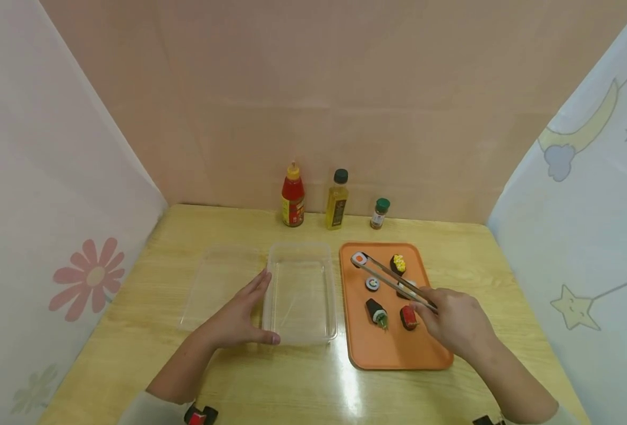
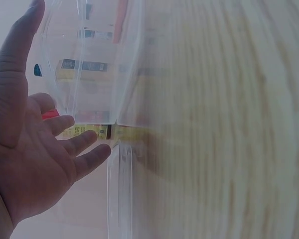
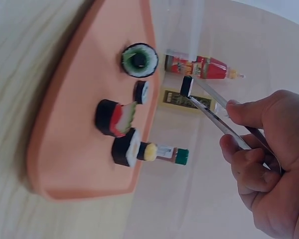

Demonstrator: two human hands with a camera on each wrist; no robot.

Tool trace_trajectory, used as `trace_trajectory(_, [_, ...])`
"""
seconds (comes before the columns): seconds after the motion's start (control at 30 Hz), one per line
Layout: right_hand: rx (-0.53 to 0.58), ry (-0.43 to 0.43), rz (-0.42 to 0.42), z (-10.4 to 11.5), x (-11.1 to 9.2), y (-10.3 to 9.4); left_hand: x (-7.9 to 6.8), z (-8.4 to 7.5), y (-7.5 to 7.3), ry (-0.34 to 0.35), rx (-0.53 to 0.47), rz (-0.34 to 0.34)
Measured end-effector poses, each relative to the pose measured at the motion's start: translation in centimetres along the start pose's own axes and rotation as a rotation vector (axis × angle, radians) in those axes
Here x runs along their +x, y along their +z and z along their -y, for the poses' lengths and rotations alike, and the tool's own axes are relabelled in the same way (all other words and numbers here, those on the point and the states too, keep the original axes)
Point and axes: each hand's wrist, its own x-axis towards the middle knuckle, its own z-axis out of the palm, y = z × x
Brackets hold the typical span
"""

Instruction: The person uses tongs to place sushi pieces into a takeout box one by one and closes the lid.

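Observation:
My right hand (image 1: 459, 319) grips a pair of metal tongs (image 3: 217, 119). Their tips pinch a small sushi roll (image 1: 359, 259) with an orange centre and dark wrap, lifted over the far left of the orange tray (image 1: 382, 354). On the tray lie a small roll (image 1: 372, 284), a cone-shaped hand roll (image 1: 376, 313), a red-topped piece (image 1: 409, 317), a yellow-topped piece (image 1: 398, 264) and a white-topped piece (image 1: 406, 288) partly behind the tongs. Fingers spread, my left hand (image 1: 239, 319) rests at the left side of a clear plastic box (image 1: 300, 339), thumb near its front corner.
A clear lid (image 1: 223, 265) lies flat left of the box. Along the back wall stand a red sauce bottle (image 1: 293, 198), an oil bottle (image 1: 337, 200) and a small green-capped spice jar (image 1: 379, 213). Printed fabric walls (image 1: 574, 236) flank the wooden table (image 1: 271, 383).

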Motion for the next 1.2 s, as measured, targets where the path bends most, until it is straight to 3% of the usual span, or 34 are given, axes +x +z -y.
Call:
trace_trajectory(0.6, [0.009,-0.077,-0.043,1.6,0.9,-1.3,-0.2,-0.1,0.1,-0.003,-0.034,0.011])
trace_trajectory(0.8, [0.069,-0.087,-0.025,2.0,1.5,-1.6,-0.1,0.0,0.2,0.007,-0.034,0.01])
trace_trajectory(1.2, [0.074,-0.096,0.006,3.3,2.8,-1.8,-0.1,0.4,0.4,0.015,-0.039,0.001])
